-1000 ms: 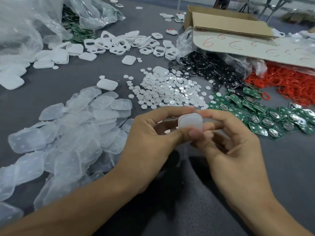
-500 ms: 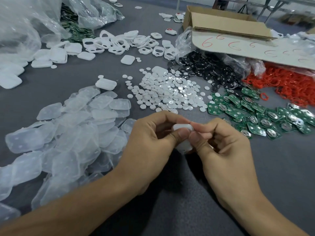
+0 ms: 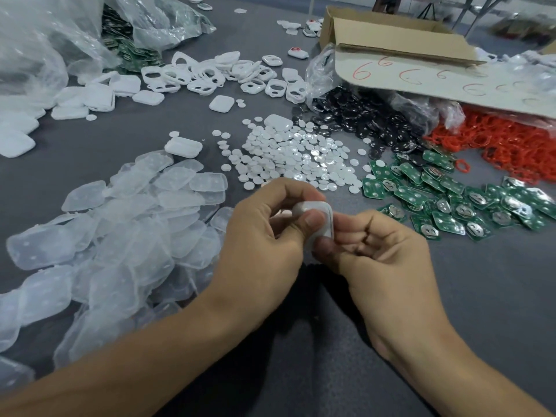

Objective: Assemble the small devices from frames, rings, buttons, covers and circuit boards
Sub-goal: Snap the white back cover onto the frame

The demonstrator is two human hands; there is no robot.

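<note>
Okay, grey surface (image 3: 496, 296), clear covers (image 3: 135, 236) heaped toward its left edge; your left hand (image 3: 258, 245) and right hand (image 3: 382, 251), each grip pinching the white device (image 3: 319, 218) above the near edge. Squeeze unevenly and it could pop apart or drop.

Even, diffuse overhead light with a cool cast, medium brightness. No hard shadows, just a soft dark patch on the grey table (image 3: 481, 296) under the left hand (image 3: 264, 236) and right hand (image 3: 382, 251), running between the forearms. Plastic bags (image 3: 45, 40) top left blow out to white haze. Specular glints on the white buttons (image 3: 301, 155) and the metal clips of the green circuit boards (image 3: 451, 206). White casing (image 3: 310, 207) pinched by both hands is slightly smeared, thumb tips soft. Far right background blurred. Paper sheet (image 3: 451, 82) washes out rightward. Wide-angle bowing: cardboard box (image 3: 391, 34) edges curve.
</note>
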